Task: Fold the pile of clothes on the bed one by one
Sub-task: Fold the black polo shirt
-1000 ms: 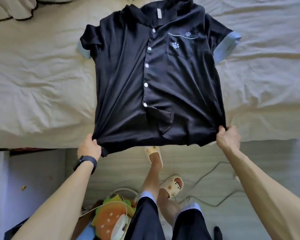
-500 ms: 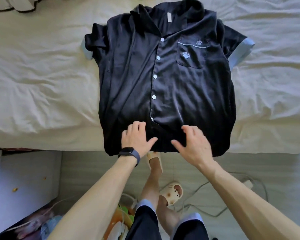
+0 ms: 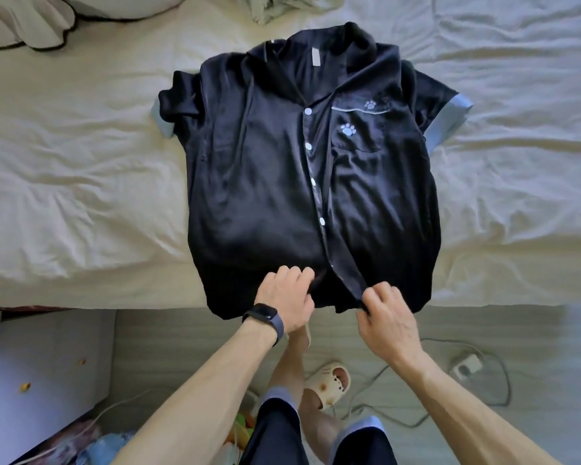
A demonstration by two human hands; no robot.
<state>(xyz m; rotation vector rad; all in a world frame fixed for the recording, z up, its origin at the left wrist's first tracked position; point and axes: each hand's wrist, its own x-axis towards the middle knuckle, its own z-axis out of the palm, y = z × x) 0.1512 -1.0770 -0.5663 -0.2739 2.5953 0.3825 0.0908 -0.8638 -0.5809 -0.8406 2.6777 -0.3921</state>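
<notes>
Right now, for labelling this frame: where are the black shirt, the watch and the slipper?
black shirt (image 3: 265,179): head view, front panel beside the buttons
watch (image 3: 263,312): head view, its dark screen
slipper (image 3: 324,389): head view, its cream upper

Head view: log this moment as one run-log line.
stage: straightening front | shirt: black, face up on bed, hem over bed edge | left hand: grips hem fabric | right hand: pinches placket bottom | folds: none yet

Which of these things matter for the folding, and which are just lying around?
For the job: black shirt, spread on the bed; left hand and right hand, both gripping its lower hem; crumpled pale garment, probably next.
Lying about: slipper, white plug, pillow.
</notes>
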